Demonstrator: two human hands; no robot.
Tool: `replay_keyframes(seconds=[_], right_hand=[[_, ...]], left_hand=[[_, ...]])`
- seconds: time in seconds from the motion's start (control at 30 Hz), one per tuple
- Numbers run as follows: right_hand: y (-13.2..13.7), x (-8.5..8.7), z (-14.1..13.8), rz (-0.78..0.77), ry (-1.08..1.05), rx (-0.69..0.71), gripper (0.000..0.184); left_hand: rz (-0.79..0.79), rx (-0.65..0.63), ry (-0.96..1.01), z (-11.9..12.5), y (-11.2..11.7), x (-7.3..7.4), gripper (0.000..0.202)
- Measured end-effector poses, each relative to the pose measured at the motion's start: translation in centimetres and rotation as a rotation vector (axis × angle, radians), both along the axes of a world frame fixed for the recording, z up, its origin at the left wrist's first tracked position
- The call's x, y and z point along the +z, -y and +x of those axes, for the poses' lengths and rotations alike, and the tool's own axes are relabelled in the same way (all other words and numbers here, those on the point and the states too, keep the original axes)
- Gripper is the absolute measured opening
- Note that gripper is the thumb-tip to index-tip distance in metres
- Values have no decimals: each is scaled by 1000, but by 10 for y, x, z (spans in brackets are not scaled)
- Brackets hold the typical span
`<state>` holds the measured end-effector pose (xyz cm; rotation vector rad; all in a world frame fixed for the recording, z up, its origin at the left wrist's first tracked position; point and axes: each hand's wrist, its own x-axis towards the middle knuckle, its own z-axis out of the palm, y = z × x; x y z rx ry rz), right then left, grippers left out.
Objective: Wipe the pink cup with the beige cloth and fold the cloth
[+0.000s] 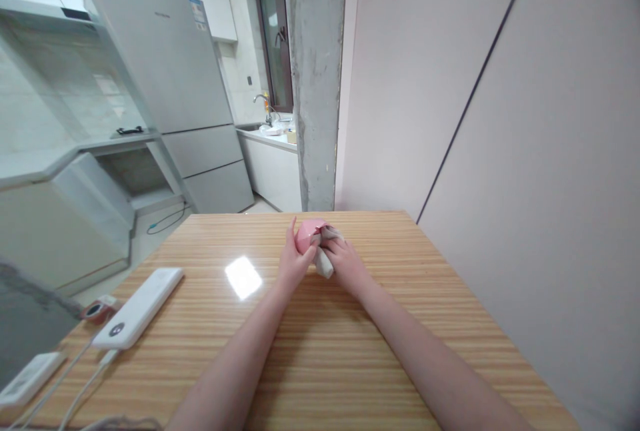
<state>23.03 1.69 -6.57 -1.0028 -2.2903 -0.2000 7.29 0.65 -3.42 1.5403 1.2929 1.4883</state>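
Near the far edge of the wooden table (400,297), my left hand (294,259) grips a small pink object (309,233) with a smooth, shiny surface; its exact kind does not show. Wrapped in the fingers of my right hand (346,259) is a greyish-white cloth (324,263), pressed against the pink object's right side. One end of the cloth hangs down between the two hands. Part of the pink object is hidden behind my fingers and the cloth.
At the table's left lie a white power bank (143,307) with a cable, a roll of tape (99,311) and a white power strip (31,377). Beyond the table stand a grey pillar (317,84) and a fridge (165,64). A pale wall (500,171) runs along the right.
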Motion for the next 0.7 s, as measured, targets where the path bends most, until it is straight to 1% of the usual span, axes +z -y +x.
replay_keyframes(seconds=[0.13, 0.2, 0.27, 0.33, 0.47, 0.53, 0.6, 0.7], right_hand=[[0, -3, -1, 13, -42, -45, 24], [1, -4, -3, -1, -88, -50, 24], [2, -4, -4, -11, -111, -31, 26], [2, -3, -4, -13, -103, 10, 29], [3, -1, -2, -39, -75, 79, 36], [3, -1, -1, -48, -73, 84, 36], [2, -2, 0, -34, -84, 73, 33], [0, -4, -1, 19, -119, 67, 28]], left_hand=[[-45, -88, 212, 13, -1, -8, 96], [-34, -117, 259, 21, 1, -11, 95], [-15, -91, 224, 23, 4, -11, 86], [-4, -44, 142, 18, 6, -7, 78], [4, -15, -31, 2, 6, 2, 71], [26, -19, -53, 0, 5, 2, 70], [30, -28, 10, 4, 4, -1, 76], [-26, -34, 217, 15, 3, -6, 89]])
